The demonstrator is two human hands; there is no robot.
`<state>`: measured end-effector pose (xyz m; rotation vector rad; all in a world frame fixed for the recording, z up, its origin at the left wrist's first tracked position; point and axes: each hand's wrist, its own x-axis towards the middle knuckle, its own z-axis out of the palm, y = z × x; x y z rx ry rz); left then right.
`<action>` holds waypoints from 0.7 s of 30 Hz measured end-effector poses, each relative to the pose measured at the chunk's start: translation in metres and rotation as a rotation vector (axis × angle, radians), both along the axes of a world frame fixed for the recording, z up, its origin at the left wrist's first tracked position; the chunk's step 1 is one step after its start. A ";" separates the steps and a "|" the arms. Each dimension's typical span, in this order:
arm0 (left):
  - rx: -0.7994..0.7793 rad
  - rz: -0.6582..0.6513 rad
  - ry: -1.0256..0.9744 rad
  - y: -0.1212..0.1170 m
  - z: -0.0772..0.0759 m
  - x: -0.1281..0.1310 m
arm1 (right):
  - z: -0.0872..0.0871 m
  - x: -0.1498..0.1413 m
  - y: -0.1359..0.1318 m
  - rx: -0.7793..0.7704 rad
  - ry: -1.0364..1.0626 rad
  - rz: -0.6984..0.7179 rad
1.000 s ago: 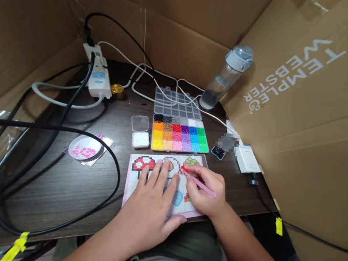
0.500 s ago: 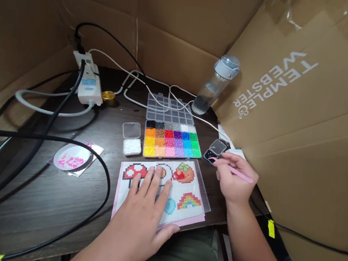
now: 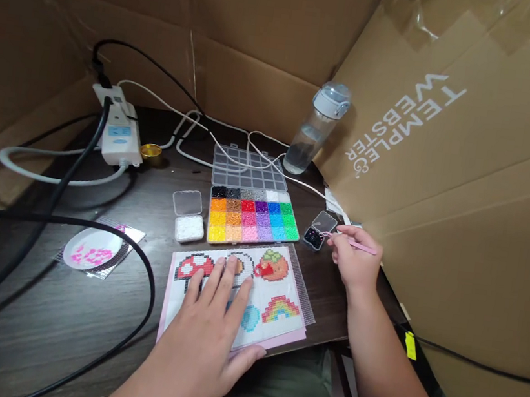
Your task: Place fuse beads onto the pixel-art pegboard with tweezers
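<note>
My left hand [image 3: 213,318] lies flat, fingers spread, on a pattern sheet [image 3: 232,298] with pixel pictures of a mushroom, a strawberry and a rainbow. The hand hides part of the sheet. In my right hand [image 3: 358,260] are pink tweezers [image 3: 361,246], their tip over a small clear box of black beads [image 3: 312,237] with its lid up. Whether the tip grips a bead is too small to tell. Behind the sheet stands an open bead case [image 3: 255,218] sorted by colour. To its left sits a small open box of white beads [image 3: 189,228].
A white dish [image 3: 92,249] of pink beads rests on a clear pegboard at left. Black cables [image 3: 150,274] loop over the table's left side. A power strip [image 3: 121,137], gold cup [image 3: 150,155] and water bottle [image 3: 310,133] stand behind. Cardboard walls [image 3: 440,202] enclose the table.
My right hand has lowered the tweezers' tip into the black bead box's opening. My left hand stays on the sheet. The whole view has shifted slightly.
</note>
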<state>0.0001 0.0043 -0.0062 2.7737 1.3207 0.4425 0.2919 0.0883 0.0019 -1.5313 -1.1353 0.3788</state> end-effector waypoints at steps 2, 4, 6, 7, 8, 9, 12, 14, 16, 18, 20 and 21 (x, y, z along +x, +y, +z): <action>-0.005 0.001 0.008 0.000 0.001 0.000 | 0.001 -0.003 -0.001 0.008 0.072 0.010; -0.016 0.000 0.017 -0.001 0.002 0.000 | 0.002 -0.005 -0.004 0.005 0.135 0.058; -0.033 0.000 0.024 -0.001 0.003 0.001 | 0.005 -0.007 -0.008 -0.008 0.186 0.178; -0.043 0.003 0.026 -0.001 0.004 0.001 | 0.007 -0.007 -0.010 -0.018 0.198 0.261; -0.053 0.006 0.027 -0.001 0.005 0.001 | 0.010 -0.008 -0.011 -0.036 0.195 0.358; -0.063 0.010 0.028 -0.002 0.007 0.001 | 0.014 -0.009 -0.013 -0.058 0.179 0.460; -0.089 0.012 0.035 -0.002 0.010 0.001 | 0.025 -0.014 -0.014 -0.117 0.121 0.736; -0.099 0.010 0.043 -0.002 0.012 0.001 | 0.032 -0.019 -0.011 -0.140 0.086 0.892; -0.103 0.013 0.054 -0.003 0.013 0.000 | 0.035 -0.023 -0.005 -0.140 0.029 1.030; -0.107 0.019 0.070 -0.003 0.014 -0.001 | 0.035 -0.024 0.001 -0.121 -0.021 1.132; -0.099 0.031 0.080 -0.003 0.015 -0.002 | 0.031 -0.024 0.005 -0.103 -0.008 1.172; -0.095 0.034 0.087 -0.003 0.015 -0.003 | 0.028 -0.023 0.005 -0.101 0.023 1.166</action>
